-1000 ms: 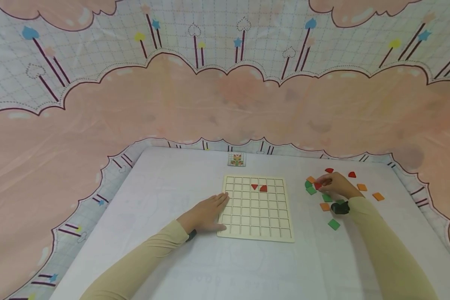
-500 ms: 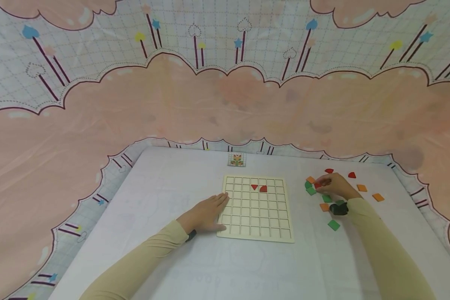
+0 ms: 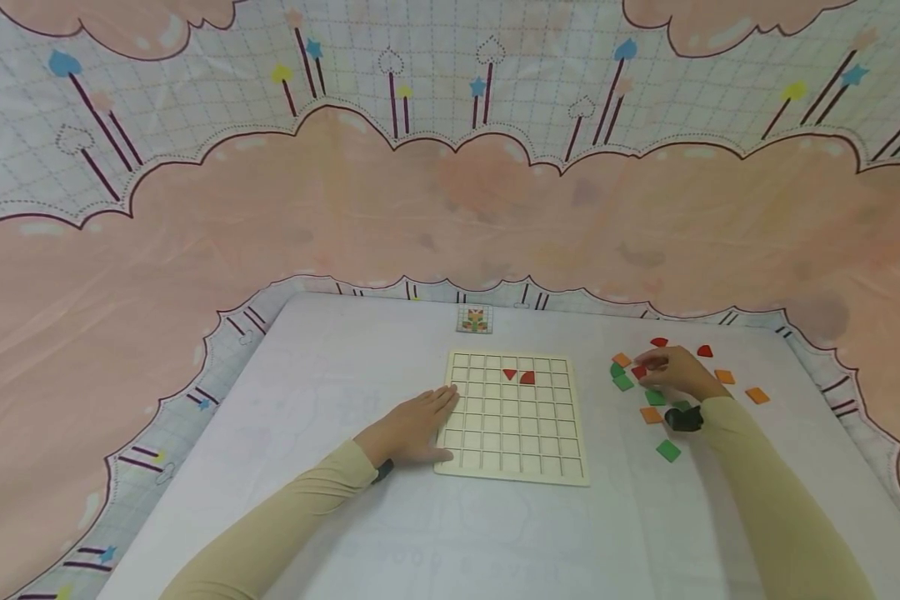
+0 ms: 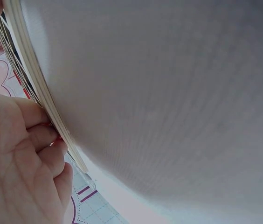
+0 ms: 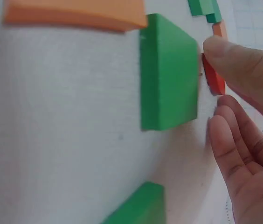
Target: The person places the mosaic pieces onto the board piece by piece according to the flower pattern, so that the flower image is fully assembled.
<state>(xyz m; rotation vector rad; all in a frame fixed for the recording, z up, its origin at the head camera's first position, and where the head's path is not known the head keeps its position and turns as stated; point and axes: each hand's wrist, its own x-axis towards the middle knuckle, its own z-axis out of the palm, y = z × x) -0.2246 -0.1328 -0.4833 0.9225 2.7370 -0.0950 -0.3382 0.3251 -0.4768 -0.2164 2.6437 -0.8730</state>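
A square wooden grid board (image 3: 510, 437) lies on the white table. Two red tiles sit on it near the far side: a triangle (image 3: 509, 374) and one with a rounded edge (image 3: 527, 378). My left hand (image 3: 411, 427) rests on the board's left edge, fingers stretched, thumb at the near left corner. Right of the board, my right hand (image 3: 678, 371) is among loose tiles. In the right wrist view, its thumb and fingertips close on opposite ends of a red tile (image 5: 213, 77), low over the tabletop. The tile's full outline is partly hidden by the hand.
Around the right hand lie green tiles (image 3: 623, 382), orange tiles (image 3: 724, 377) and red tiles (image 3: 706, 351). One green tile (image 3: 668, 451) lies nearer the front. A small card with a coloured pattern (image 3: 475, 319) lies beyond the board. A patterned cloth (image 3: 420, 208) hangs behind the table.
The right hand and the red tile at its fingertips have shifted very slightly. My left hand and the tiles on the board stay put.
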